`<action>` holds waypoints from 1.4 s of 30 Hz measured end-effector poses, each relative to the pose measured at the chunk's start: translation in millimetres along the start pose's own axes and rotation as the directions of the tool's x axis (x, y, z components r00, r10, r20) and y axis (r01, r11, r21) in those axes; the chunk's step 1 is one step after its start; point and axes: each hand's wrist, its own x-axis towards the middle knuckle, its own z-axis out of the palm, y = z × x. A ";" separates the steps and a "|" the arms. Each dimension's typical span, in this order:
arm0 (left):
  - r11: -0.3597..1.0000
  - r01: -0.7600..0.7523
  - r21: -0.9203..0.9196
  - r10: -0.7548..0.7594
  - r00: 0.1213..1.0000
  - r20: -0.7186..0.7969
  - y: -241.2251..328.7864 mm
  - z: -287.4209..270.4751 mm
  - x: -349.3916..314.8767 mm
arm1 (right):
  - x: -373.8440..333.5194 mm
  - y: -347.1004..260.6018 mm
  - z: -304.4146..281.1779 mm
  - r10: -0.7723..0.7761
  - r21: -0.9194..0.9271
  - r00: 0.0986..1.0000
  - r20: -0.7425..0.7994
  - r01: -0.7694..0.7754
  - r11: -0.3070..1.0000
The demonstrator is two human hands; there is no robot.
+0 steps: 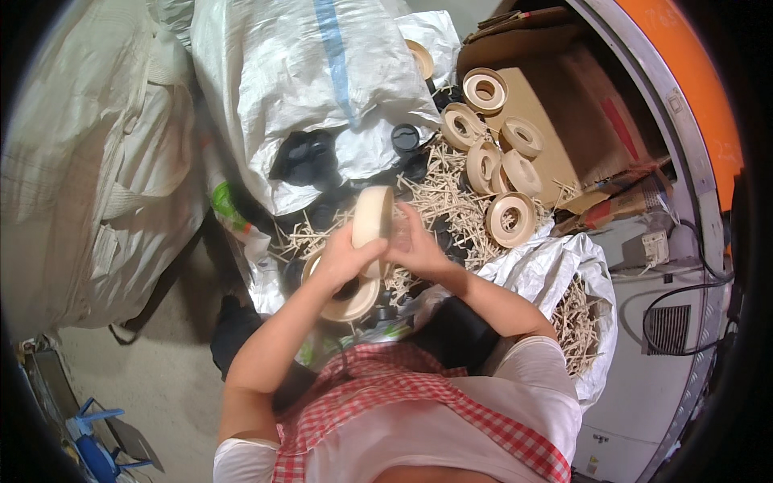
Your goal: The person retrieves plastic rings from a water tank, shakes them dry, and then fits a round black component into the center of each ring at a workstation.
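A cream plastic ring [372, 219] stands on edge in front of me, held up over the pile. My left hand [346, 259] grips its near left side, with the thumb across the lower rim. On its other side, my right hand [417, 248] has its fingers bent against the ring, slightly blurred. Below my hands lies another cream ring [354, 307], partly hidden by my left wrist. Loose cream sticks [451, 205] and black plastic pieces surround them.
Several cream rings [510, 219] lie at the right, by an open cardboard box [596, 105]. A white sack [274, 88] spills black parts [310, 157] at the back. Another sack [594, 378] holds sticks near my right elbow. A grey machine [636, 402] with a cable stands at the right.
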 end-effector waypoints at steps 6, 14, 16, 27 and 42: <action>0.983 0.062 -0.173 -0.083 0.989 -0.120 1.9 -29.9 -7.2 | 2.5 35.3 -56.6 -0.055 -0.596 0.958 -0.281 -0.130 0.792; 0.411 0.305 0.859 -0.194 0.950 -0.244 -22.8 -67.6 -4.6 | -33.1 178.0 -180.9 -0.122 -0.607 0.640 -0.759 -0.626 0.489; 0.306 0.268 0.914 -0.052 0.963 -0.265 -26.3 -61.8 -7.9 | -35.6 183.1 -180.3 -0.105 -0.657 0.712 -0.694 -0.567 0.497; 0.895 -0.092 -0.436 0.013 0.984 -0.180 2.1 -15.0 24.7 | 58.0 0.8 -4.3 -0.617 -0.378 0.753 0.227 0.653 0.657; 0.864 -0.153 -0.479 -0.039 0.929 -0.368 46.3 -31.7 13.6 | 202.8 78.9 -80.5 -0.104 -0.776 0.912 -0.396 -0.271 0.570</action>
